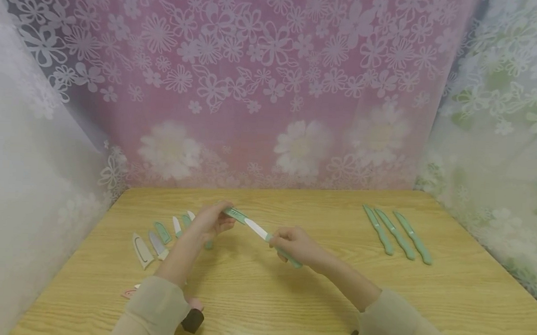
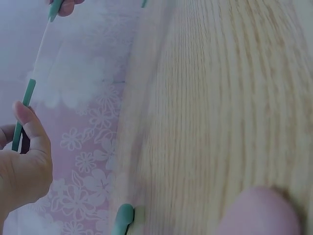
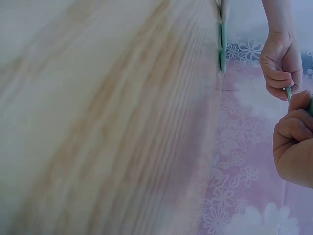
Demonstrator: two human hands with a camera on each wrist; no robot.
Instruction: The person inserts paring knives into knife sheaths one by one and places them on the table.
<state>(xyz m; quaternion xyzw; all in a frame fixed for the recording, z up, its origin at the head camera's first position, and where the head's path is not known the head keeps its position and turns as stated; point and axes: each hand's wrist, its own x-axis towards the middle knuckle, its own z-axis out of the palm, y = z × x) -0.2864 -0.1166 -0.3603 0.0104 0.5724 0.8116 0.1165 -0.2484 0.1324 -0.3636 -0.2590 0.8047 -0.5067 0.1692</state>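
Note:
Above the table, my left hand point(image 1: 212, 220) pinches a green knife sheath point(image 1: 237, 215) between thumb and fingers. The green handle point(image 1: 297, 263) of a knife is gripped in my right hand point(image 1: 297, 243). Its pale blade point(image 1: 256, 228) points up and left, and its tip end meets the sheath's mouth. From the left wrist, sheath point(image 2: 30, 92), thin blade point(image 2: 41, 49) and handle point(image 2: 55, 9) line up, most of the blade showing outside the sheath. In the right wrist view, the fingers of my right hand point(image 3: 296, 137) are curled, close to my left hand point(image 3: 282, 61).
Three green knives point(image 1: 400, 234) lie side by side at the table's right. At the left are a cream sheath point(image 1: 142, 252), a knife with a grey blade point(image 1: 158, 243), a green sheath point(image 1: 162, 232) and other knives, partly behind my left arm. A pink sheath point(image 1: 129, 293) lies nearer the front.

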